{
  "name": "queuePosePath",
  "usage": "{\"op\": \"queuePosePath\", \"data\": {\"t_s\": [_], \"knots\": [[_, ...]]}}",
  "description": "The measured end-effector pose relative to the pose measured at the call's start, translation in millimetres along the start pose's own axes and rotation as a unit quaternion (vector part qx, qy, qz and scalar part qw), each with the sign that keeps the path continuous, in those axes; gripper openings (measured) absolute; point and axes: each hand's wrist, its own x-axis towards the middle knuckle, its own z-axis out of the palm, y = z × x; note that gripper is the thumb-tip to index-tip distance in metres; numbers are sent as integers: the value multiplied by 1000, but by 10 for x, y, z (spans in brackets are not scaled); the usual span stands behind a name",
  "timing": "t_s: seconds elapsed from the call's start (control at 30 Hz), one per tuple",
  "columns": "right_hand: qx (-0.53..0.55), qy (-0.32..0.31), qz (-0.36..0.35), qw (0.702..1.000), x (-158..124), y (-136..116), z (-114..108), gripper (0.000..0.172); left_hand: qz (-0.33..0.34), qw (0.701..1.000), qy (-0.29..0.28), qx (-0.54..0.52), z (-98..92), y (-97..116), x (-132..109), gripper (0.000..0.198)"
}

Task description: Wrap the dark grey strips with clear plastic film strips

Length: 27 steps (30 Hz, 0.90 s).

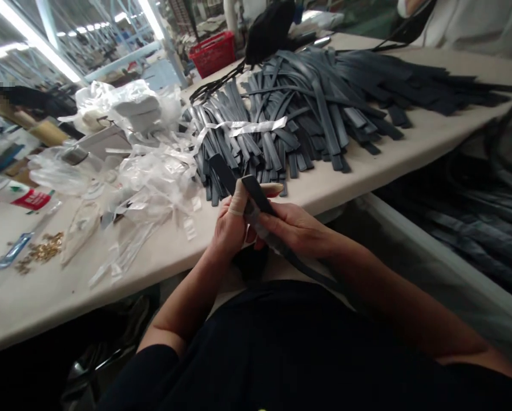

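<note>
Both my hands are together in front of my body at the table's front edge, gripping a dark grey strap (259, 194). My left hand (230, 225) is closed around it, with a pale finger cover on the thumb. My right hand (296, 228) pinches the strap lower down, and its tail hangs toward my right forearm. A second dark flat end (222, 172) sticks up beside my left thumb; whether it belongs to the same strap I cannot tell. Just beyond my hands lies a large pile of similar grey straps (324, 108), with a white strip (259, 126) across it.
Crumpled clear plastic bags (153, 177) cover the table (161, 257) on the left. Small gold metal pieces (48, 246) and a blue packet (15, 250) lie farther left. A red basket (213, 54) stands behind. More dark straps (465, 211) hang below the table at right.
</note>
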Motion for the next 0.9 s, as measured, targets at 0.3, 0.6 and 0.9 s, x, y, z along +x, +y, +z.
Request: {"op": "queuePosePath", "data": {"t_s": [0.3,0.6,0.9], "knots": [[-44,6,37,998,-194,36,41,44,163,976,100,-100,91,237,294,51],[35,67,151,986,-622,745,-250,60,60,981,126,-138,-367,401,549,52],[-145,257,245,923,-1631,1742,-330,59,23,967,185,-174,-852,519,531,58]]}}
